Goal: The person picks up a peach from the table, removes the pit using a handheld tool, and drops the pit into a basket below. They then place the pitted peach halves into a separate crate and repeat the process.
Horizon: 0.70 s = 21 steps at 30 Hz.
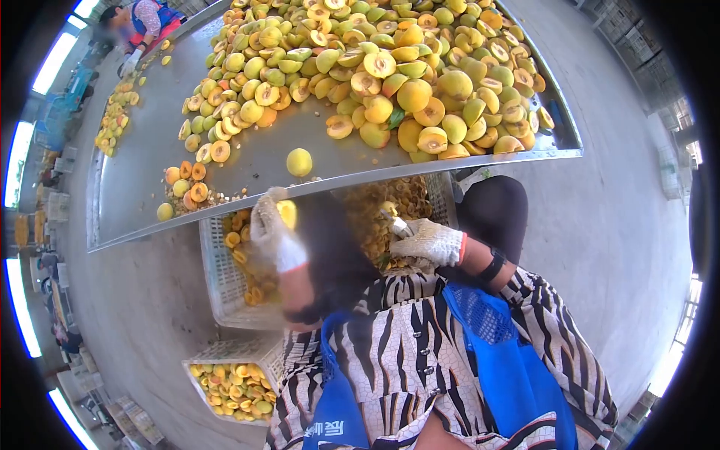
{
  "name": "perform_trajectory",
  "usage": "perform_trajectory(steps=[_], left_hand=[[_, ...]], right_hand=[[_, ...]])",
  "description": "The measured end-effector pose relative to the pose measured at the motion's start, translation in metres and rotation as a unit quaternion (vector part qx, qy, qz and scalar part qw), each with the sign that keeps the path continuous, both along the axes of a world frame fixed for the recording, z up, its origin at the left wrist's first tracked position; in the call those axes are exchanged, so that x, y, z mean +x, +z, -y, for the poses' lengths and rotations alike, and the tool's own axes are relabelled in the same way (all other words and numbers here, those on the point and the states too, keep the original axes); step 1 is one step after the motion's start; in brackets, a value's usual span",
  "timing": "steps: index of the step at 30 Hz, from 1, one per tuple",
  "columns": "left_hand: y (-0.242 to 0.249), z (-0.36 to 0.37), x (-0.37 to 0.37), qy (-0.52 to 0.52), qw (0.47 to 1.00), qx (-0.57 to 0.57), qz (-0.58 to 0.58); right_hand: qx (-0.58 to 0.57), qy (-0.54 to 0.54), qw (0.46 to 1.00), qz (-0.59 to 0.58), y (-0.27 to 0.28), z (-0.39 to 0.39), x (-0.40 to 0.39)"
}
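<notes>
My left hand (pixel 274 234), in a pale knitted glove and partly blurred, is closed around a yellow peach half (pixel 286 214) near the table's front rim. In a matching glove, my right hand (pixel 429 241) grips a small metal hand tool (pixel 400 226), mostly hidden by the fingers. A bit of yellowish fruit or pit (pixel 388 208) shows at the tool's tip. Below that hand, a crate of pits and scraps (pixel 409 193) stands between my knees. A single yellow peach (pixel 299 162) lies on the metal table (pixel 259 154) just beyond my left hand.
Halved peaches (pixel 375 64) are heaped across the table, which has a raised metal rim (pixel 450 163). A white crate (pixel 217 289) with peach halves stands at my left; another crate (pixel 196 367) lies lower. Across the table, a person (pixel 146 22) reaches toward more fruit.
</notes>
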State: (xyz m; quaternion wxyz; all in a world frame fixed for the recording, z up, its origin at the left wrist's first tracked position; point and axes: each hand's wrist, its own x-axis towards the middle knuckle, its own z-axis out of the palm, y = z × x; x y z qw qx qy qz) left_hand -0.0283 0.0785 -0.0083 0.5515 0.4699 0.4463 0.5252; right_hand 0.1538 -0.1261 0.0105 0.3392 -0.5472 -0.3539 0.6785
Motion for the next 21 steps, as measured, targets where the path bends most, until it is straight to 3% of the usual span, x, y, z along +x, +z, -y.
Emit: perform_trajectory(steps=[1,2,4,5,6,8,9,11,13,16,18,19,21], left_hand=[[0.006,-0.023,-0.020,0.048,0.962,0.171,-0.205],[0.011,-0.039,-0.033,0.094,0.853,0.329,-0.394],[0.022,-0.049,-0.029,0.097,0.845,0.297,-0.434],[0.027,-0.056,-0.023,0.098,0.840,0.282,-0.453],[0.023,-0.064,-0.015,0.029,0.868,0.257,-0.424],[-0.004,-0.087,0.005,-0.081,0.847,0.250,-0.462],[-0.009,-0.091,0.021,-0.123,0.832,0.221,-0.494],[-0.007,-0.093,0.052,-0.222,0.770,0.164,-0.575],[0.007,-0.089,0.074,-0.297,0.664,0.130,-0.674],[0.001,-0.100,0.078,-0.310,0.678,0.186,-0.640],[0.003,-0.090,0.071,-0.342,0.854,0.015,-0.391],[0.005,-0.079,0.066,-0.345,0.903,-0.073,-0.247],[0.002,-0.057,0.056,-0.390,0.900,-0.182,0.066]], right_hand=[[0.029,-0.016,0.999,0.009,0.006,0.000,0.000],[0.057,-0.033,0.998,0.019,0.009,-0.001,-0.001],[-0.052,-0.105,0.992,-0.054,0.010,-0.003,-0.006],[-0.059,-0.108,0.992,-0.034,0.014,-0.007,-0.009],[-0.066,-0.111,0.992,-0.013,0.016,-0.010,-0.011],[-0.030,-0.153,0.986,-0.054,-0.004,-0.009,-0.009],[-0.067,-0.188,0.976,-0.090,0.011,-0.012,-0.007],[-0.017,-0.186,0.982,0.027,0.004,-0.012,-0.004],[0.036,-0.190,0.981,0.016,0.008,-0.007,-0.004],[0.161,-0.161,0.964,0.136,-0.014,0.004,0.001],[0.132,-0.172,0.966,0.141,-0.007,0.006,0.004],[0.101,-0.180,0.969,0.135,0.004,0.005,0.006],[-0.034,-0.197,0.976,0.089,0.054,-0.005,0.004]])
